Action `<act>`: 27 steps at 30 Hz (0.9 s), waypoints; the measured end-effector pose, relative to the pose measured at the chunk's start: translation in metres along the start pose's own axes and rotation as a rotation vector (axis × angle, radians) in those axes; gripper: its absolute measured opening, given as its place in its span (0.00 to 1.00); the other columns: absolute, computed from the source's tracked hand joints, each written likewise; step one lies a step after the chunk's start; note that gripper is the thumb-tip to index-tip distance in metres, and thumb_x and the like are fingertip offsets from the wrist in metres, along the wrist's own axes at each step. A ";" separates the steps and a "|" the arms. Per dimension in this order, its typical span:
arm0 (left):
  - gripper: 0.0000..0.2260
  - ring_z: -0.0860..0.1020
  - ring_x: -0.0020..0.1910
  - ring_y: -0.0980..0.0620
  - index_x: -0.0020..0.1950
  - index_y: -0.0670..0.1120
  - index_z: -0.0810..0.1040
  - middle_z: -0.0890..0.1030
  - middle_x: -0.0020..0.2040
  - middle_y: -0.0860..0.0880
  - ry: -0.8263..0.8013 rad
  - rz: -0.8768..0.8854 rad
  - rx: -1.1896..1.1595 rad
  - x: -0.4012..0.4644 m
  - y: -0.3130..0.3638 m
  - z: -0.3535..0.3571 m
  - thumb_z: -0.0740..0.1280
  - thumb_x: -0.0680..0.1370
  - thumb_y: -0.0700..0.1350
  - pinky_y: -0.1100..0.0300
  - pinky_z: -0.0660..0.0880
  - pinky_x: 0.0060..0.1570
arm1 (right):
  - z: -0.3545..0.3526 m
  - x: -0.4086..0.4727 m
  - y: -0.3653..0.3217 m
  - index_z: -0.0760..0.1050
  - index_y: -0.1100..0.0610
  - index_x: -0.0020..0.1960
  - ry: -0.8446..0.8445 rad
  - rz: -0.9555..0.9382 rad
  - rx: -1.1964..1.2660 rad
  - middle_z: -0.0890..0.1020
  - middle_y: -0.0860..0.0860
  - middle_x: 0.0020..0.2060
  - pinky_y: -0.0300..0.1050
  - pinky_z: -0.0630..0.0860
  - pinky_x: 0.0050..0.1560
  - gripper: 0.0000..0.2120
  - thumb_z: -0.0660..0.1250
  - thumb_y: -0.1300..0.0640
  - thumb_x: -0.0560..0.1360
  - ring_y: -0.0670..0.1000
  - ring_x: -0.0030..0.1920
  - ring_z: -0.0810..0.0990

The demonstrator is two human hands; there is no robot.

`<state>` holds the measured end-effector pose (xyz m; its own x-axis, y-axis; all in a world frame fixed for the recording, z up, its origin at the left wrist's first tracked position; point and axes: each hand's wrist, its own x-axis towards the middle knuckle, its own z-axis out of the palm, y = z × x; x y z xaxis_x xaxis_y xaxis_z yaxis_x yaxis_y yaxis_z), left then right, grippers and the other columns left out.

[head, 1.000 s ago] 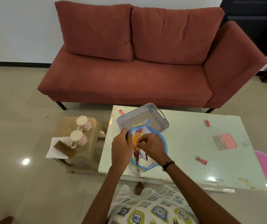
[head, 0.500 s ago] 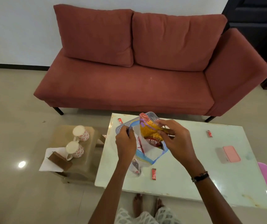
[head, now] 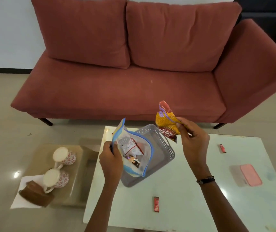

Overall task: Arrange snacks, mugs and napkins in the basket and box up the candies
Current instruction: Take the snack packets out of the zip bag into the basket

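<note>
Since the earlier frames the snack packet [head: 166, 122] has come fully out of the zip bag [head: 134, 153] and now hangs above the far rim of the grey basket [head: 165, 152], up at about one o'clock from the bag, where half a second ago it was only half drawn from the bag's mouth. The right hand [head: 192, 141] pinches the packet at its lower edge in a closed grip; the left hand [head: 111, 159] grasps the bag's nine-o'clock edge, holding it open over the basket. The packet looks light, crinkly and slippery, its contents likely brittle, so a seam or corner seems the best hold, without squeezing. A candy [head: 156, 204] lies on the worktop [head: 192, 206] at six o'clock from the basket, another [head: 222, 148] at three o'clock.
</note>
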<state>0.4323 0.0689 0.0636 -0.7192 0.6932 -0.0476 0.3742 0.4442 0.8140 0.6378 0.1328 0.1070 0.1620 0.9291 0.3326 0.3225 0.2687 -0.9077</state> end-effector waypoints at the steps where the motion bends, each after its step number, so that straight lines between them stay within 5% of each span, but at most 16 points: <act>1: 0.10 0.71 0.32 0.52 0.47 0.38 0.74 0.76 0.38 0.46 0.000 0.008 0.003 0.002 -0.005 0.008 0.59 0.80 0.44 0.69 0.62 0.28 | 0.008 0.000 0.022 0.82 0.56 0.52 0.003 0.046 -0.020 0.84 0.47 0.44 0.23 0.73 0.40 0.08 0.68 0.64 0.75 0.34 0.42 0.80; 5: 0.08 0.73 0.31 0.56 0.48 0.39 0.75 0.79 0.39 0.45 -0.034 0.041 -0.045 0.010 -0.024 0.038 0.60 0.80 0.43 0.71 0.67 0.27 | 0.045 -0.008 0.119 0.81 0.59 0.49 -0.021 0.249 -0.109 0.84 0.54 0.43 0.22 0.71 0.36 0.05 0.67 0.63 0.76 0.34 0.38 0.79; 9: 0.08 0.76 0.29 0.60 0.47 0.40 0.74 0.77 0.35 0.49 -0.060 0.049 -0.075 0.017 -0.039 0.058 0.61 0.79 0.44 0.78 0.69 0.29 | 0.084 -0.019 0.202 0.79 0.63 0.50 -0.065 0.394 -0.139 0.84 0.59 0.47 0.21 0.71 0.36 0.05 0.64 0.66 0.76 0.47 0.41 0.79; 16: 0.08 0.75 0.28 0.58 0.41 0.47 0.73 0.75 0.27 0.51 -0.099 0.061 -0.077 0.022 -0.069 0.072 0.61 0.79 0.47 0.73 0.68 0.26 | 0.131 -0.009 0.281 0.76 0.63 0.50 -0.019 0.425 -0.190 0.80 0.51 0.44 0.21 0.67 0.36 0.05 0.63 0.65 0.77 0.49 0.42 0.75; 19: 0.09 0.74 0.30 0.51 0.40 0.49 0.72 0.75 0.27 0.47 -0.125 0.077 -0.084 0.021 -0.078 0.077 0.60 0.78 0.50 0.69 0.67 0.26 | 0.139 -0.009 0.306 0.75 0.64 0.49 -0.020 0.466 -0.252 0.81 0.58 0.44 0.30 0.66 0.35 0.06 0.62 0.70 0.74 0.53 0.41 0.76; 23: 0.07 0.76 0.35 0.58 0.42 0.48 0.74 0.76 0.28 0.50 -0.132 0.108 -0.042 0.018 -0.080 0.081 0.61 0.78 0.47 0.76 0.68 0.29 | 0.138 -0.012 0.320 0.76 0.64 0.50 -0.041 0.468 -0.343 0.83 0.60 0.43 0.33 0.62 0.34 0.08 0.62 0.70 0.73 0.53 0.39 0.74; 27: 0.08 0.76 0.35 0.57 0.41 0.48 0.74 0.75 0.27 0.50 -0.126 0.105 -0.033 0.017 -0.081 0.083 0.61 0.78 0.48 0.76 0.68 0.29 | 0.128 -0.011 0.308 0.74 0.60 0.54 -0.063 0.456 -0.328 0.81 0.56 0.50 0.48 0.77 0.47 0.10 0.64 0.66 0.73 0.56 0.48 0.79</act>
<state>0.4383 0.0924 -0.0517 -0.5972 0.8014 -0.0323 0.4220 0.3483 0.8370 0.6161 0.2378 -0.2087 0.3002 0.9487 -0.0997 0.5072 -0.2472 -0.8256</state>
